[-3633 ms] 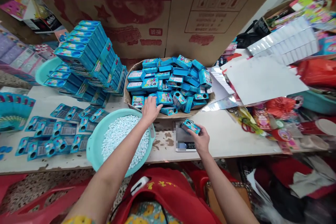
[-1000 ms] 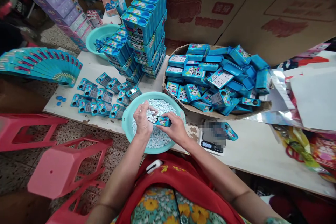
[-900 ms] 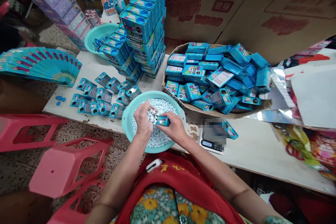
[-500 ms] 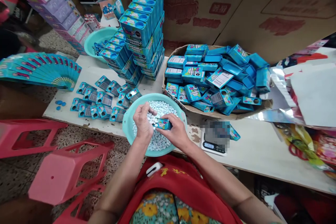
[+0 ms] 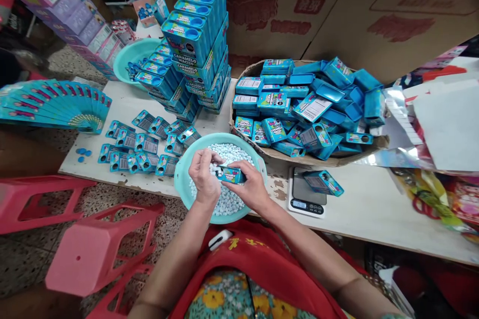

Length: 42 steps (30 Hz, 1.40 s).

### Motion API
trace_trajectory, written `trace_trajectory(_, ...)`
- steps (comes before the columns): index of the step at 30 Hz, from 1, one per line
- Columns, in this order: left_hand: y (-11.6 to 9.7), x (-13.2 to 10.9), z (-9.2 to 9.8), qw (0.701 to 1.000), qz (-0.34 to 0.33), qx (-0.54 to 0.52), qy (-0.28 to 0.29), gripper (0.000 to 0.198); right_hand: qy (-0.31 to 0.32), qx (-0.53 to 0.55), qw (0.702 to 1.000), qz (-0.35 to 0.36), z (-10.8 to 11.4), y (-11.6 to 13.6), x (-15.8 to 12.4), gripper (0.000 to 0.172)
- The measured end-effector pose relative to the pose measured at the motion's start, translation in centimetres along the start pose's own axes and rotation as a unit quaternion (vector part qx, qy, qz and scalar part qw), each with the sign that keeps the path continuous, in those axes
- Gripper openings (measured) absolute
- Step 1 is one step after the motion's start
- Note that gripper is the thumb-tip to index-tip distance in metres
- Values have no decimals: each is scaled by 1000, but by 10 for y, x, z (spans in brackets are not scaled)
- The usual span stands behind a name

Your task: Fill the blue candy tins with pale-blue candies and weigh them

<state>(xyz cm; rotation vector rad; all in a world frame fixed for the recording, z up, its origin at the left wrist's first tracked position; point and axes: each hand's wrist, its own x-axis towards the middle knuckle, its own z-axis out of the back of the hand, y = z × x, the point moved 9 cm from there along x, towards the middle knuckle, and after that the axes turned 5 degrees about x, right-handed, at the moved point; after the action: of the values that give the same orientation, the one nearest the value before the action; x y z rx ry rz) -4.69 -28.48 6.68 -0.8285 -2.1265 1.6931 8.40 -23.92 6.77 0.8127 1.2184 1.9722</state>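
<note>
Over a teal basin point(image 5: 182, 179) of small pale blue candies point(image 5: 230, 152), my right hand point(image 5: 252, 189) grips a blue candy tin point(image 5: 231, 175) lying on its side. My left hand point(image 5: 204, 177) is cupped and closed on a handful of the candies, pressed against the tin's left end. Another blue tin point(image 5: 324, 182) lies on a small digital scale point(image 5: 306, 194) to the right of the basin.
A cardboard tray point(image 5: 258, 67) heaped with blue tins stands behind the basin. Stacked tins point(image 5: 194, 45) rise at back left, with several flat tins point(image 5: 144, 142) and fanned blue cards point(image 5: 48, 107) on the white table point(image 5: 370, 214). Pink stools point(image 5: 90, 254) stand at lower left, cartons behind.
Earlier my left hand reached into the tray and my right hand set a tin on the scale. Since then both hands have come over the basin, holding a tin and candies; little motion in the last second.
</note>
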Motion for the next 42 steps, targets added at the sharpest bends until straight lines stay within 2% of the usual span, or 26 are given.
trace_trajectory(3,8,4,0,1000,10,0,3,25,0,13,1000,-6,-1,-5,1,31)
trace_trajectory(6,14,4,-8,999,24,-8,37,24,-8,30,999,-13,-1,-10,3,32)
trace_trajectory(12,0,2,-19,995,19,-40,86,23,-33,76,996,-20,7,-16,5,34)
trace_trajectory(15,6,24,-9,997,-12,-12,78,27,-46,96,994,-28,23,-20,0,35)
trace_trajectory(17,28,47,-2,992,-40,93,70,26,-60,101,993,-32,38,-21,-7,35)
trace_trajectory(18,44,58,-3,980,-56,172,82,24,-69,101,992,-35,46,-21,-11,35)
trace_trajectory(20,81,68,-19,925,-96,337,145,19,-86,95,991,-44,60,-21,-18,34)
trace_trajectory(22,117,63,-38,856,-129,458,201,20,-99,84,990,-49,72,-19,-22,35)
trace_trajectory(24,143,47,-51,797,-143,537,236,25,-112,68,990,-43,80,-15,-23,37)
trace_trajectory(27,158,16,-56,730,-145,594,303,23,-105,40,993,-38,79,-13,-20,36)
trace_trajectory(29,157,1,-45,711,-146,603,333,17,-93,33,994,-42,73,-15,-19,35)
trace_trajectory(30,155,-1,-36,713,-140,601,331,14,-91,32,994,-45,70,-17,-19,35)
trace_trajectory(32,145,2,-14,752,-113,579,293,10,-89,30,995,-45,64,-21,-19,34)
trace_trajectory(34,131,12,10,833,-64,505,215,15,-77,22,996,-44,56,-25,-19,32)
trace_trajectory(36,116,19,30,919,9,373,127,26,-61,10,997,-41,47,-29,-19,32)
trace_trajectory(37,110,18,36,949,51,297,93,29,-53,5,998,-37,42,-31,-18,32)
trace_trajectory(38,105,16,38,969,91,219,70,30,-45,0,998,-31,37,-32,-17,32)
trace_trajectory(40,90,9,30,985,142,83,54,28,-32,-12,999,-20,26,-34,-15,32)
trace_trajectory(42,70,3,18,989,141,-6,49,24,-13,-29,999,-15,13,-35,-13,31)
